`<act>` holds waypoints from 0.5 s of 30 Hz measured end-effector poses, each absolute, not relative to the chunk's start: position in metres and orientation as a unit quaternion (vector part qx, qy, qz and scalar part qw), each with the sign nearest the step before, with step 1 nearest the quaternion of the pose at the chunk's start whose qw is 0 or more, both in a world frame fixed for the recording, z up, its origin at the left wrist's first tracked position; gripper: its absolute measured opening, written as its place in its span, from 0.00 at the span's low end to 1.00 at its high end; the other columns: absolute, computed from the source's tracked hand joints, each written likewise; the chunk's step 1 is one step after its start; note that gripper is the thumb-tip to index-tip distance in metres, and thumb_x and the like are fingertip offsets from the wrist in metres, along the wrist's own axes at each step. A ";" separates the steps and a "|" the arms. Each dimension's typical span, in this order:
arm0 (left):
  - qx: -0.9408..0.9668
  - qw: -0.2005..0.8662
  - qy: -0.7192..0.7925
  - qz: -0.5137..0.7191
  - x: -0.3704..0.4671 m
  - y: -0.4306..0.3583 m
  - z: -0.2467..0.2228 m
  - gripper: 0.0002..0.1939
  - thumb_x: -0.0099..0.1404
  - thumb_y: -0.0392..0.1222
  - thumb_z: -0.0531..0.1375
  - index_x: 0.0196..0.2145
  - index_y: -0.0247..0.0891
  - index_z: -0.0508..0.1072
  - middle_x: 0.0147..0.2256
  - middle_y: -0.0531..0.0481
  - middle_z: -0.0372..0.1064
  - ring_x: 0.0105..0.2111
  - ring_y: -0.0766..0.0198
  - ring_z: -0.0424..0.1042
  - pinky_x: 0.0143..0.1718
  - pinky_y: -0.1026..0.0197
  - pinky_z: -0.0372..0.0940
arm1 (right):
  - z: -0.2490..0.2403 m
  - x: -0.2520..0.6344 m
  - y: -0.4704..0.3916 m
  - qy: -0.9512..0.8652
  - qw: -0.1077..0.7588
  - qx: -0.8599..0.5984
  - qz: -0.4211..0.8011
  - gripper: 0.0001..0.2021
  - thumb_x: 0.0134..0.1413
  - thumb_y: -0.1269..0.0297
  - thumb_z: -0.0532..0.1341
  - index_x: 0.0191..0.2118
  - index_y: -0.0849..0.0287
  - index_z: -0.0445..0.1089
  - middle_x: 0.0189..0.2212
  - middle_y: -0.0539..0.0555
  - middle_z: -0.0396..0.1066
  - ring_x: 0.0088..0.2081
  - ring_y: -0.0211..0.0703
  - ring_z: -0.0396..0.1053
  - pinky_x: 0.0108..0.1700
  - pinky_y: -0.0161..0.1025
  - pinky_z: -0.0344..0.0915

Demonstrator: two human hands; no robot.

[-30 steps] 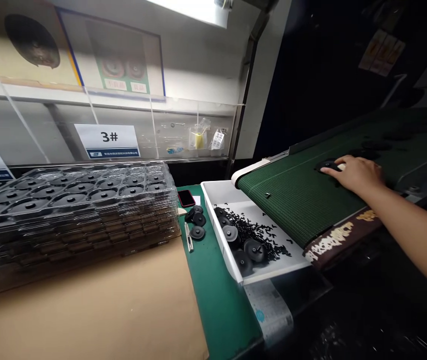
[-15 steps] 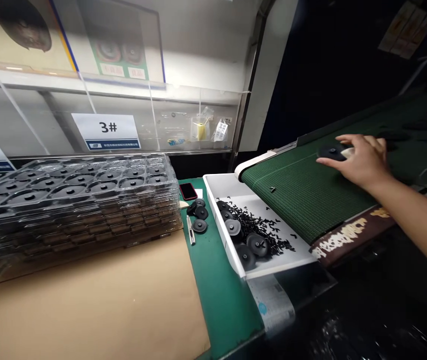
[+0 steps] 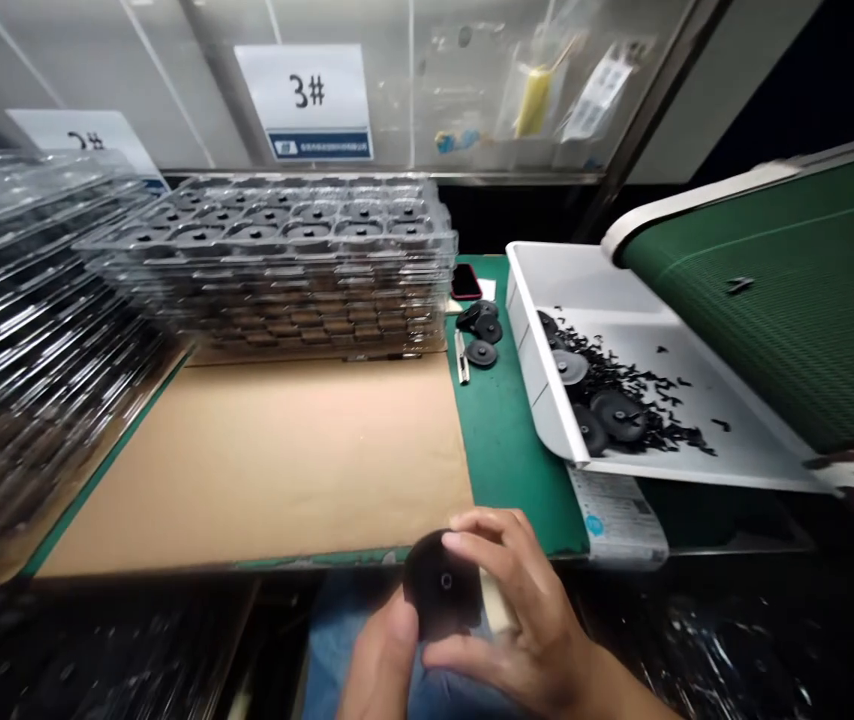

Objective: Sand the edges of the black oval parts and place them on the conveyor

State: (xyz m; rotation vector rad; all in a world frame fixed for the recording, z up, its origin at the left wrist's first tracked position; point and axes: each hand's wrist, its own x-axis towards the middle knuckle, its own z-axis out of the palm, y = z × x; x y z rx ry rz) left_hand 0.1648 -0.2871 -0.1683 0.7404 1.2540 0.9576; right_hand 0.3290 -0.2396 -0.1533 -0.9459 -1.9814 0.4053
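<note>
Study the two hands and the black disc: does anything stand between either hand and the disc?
Nothing visible blocks the fingers: the right hand and the left hand's thumb appear to touch the black disc directly. A pale item, unclear in kind, shows between the disc and the right palm.

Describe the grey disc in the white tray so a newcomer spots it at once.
Find the green conveyor belt on the right, then the white tray beside its near end. Along the tray's left wall, discs lie next to scattered small black bits. The grey disc is clearly paler than its black neighbours.
</note>
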 end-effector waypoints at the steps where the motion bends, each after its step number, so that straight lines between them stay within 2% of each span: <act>1: 0.310 0.640 0.562 0.423 0.162 -0.290 -0.169 0.27 0.65 0.60 0.54 0.47 0.35 0.78 0.41 0.39 0.78 0.47 0.45 0.74 0.49 0.50 0.69 | -0.156 0.327 -0.241 -0.791 0.435 -0.386 0.190 0.32 0.49 0.48 0.67 0.56 0.60 0.62 0.47 0.61 0.65 0.48 0.48 0.67 0.49 0.44 0.71; 5: 0.249 0.620 0.598 0.442 0.158 -0.297 -0.174 0.29 0.65 0.61 0.54 0.42 0.31 0.79 0.37 0.38 0.78 0.45 0.46 0.74 0.47 0.49 0.69 | -0.160 0.324 -0.246 -0.776 0.404 -0.395 0.280 0.31 0.50 0.45 0.65 0.54 0.59 0.65 0.46 0.60 0.67 0.49 0.45 0.69 0.51 0.39 0.71; 9: 0.256 0.613 0.613 0.428 0.158 -0.298 -0.173 0.28 0.62 0.63 0.57 0.40 0.33 0.79 0.39 0.40 0.77 0.48 0.47 0.71 0.52 0.50 0.66 | -0.162 0.323 -0.246 -0.784 0.401 -0.387 0.273 0.23 0.53 0.54 0.67 0.52 0.60 0.68 0.46 0.59 0.71 0.48 0.44 0.70 0.50 0.39 0.70; 12: 0.294 0.650 0.558 0.425 0.160 -0.295 -0.168 0.27 0.64 0.61 0.56 0.42 0.34 0.79 0.42 0.41 0.77 0.48 0.48 0.71 0.54 0.50 0.63 | -0.161 0.323 -0.244 -0.792 0.409 -0.364 0.272 0.25 0.53 0.56 0.68 0.54 0.62 0.67 0.45 0.59 0.73 0.46 0.43 0.70 0.49 0.39 0.69; 15: 0.322 0.658 0.520 0.440 0.159 -0.292 -0.165 0.25 0.67 0.58 0.54 0.43 0.33 0.78 0.40 0.41 0.77 0.47 0.49 0.71 0.54 0.51 0.62 | -0.161 0.327 -0.244 -0.780 0.410 -0.370 0.294 0.27 0.55 0.56 0.66 0.57 0.61 0.65 0.46 0.58 0.73 0.47 0.43 0.70 0.49 0.39 0.69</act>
